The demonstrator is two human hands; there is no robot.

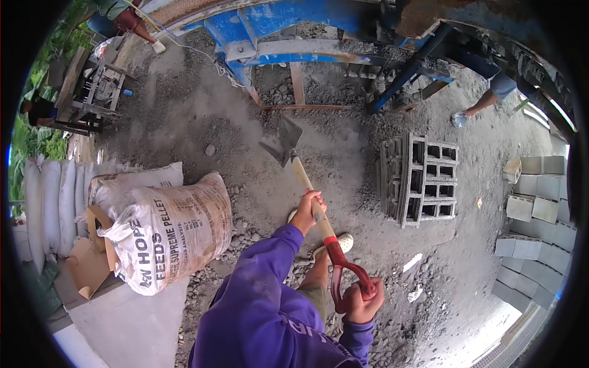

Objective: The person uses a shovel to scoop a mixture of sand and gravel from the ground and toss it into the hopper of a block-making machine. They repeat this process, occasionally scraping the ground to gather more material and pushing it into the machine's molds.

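Purple long-sleeved top with printed lettering, olive shorts, pale shoes, bare hands

Feed sack [169,230] lies left of the shovel [307,184], block mould [420,179] right.

Red-handled shovel [319,214], purple sleeve [270,270], seemingly tan printed sack [172,236].

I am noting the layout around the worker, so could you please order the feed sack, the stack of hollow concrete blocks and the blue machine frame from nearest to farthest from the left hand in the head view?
From the left hand on the shovel shaft:
1. Stack of hollow concrete blocks, to its right.
2. Feed sack, to its left, slightly farther away.
3. Blue machine frame, far ahead at the top.
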